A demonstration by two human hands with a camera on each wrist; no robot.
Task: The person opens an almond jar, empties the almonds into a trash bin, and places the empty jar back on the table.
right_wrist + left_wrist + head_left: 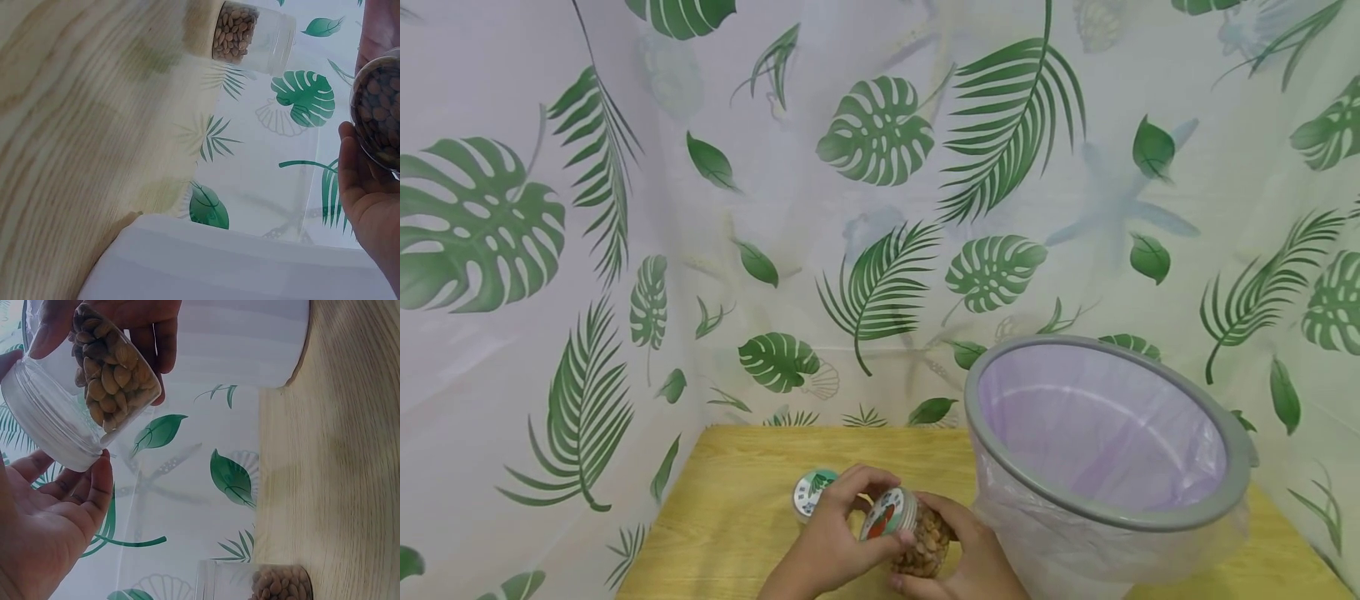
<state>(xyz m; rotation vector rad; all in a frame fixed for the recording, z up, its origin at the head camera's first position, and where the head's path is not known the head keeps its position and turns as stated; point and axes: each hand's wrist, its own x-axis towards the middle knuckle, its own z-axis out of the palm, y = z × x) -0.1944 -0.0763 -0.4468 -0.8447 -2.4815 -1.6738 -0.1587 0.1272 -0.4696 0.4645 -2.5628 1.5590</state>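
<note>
Both hands hold a clear jar of almonds (931, 542) up off the table, tilted, with its lid end toward the left. My left hand (835, 533) grips the jar around its lid (887, 512), which bears a red and green label. On the jar's body are the fingers and thumb of my right hand (973, 554). In the left wrist view the almonds (112, 378) fill the base end, and the lid sits on the jar. A second jar of almonds (250, 37) stands on the table behind my left hand, its printed lid (812, 492) partly hidden in the head view.
A large grey-rimmed bin (1108, 521) lined with a thin translucent bag stands on the right, close to my right hand. The wooden table (737, 500) reaches back to a leaf-printed sheet (880, 200), which also hangs along the left side.
</note>
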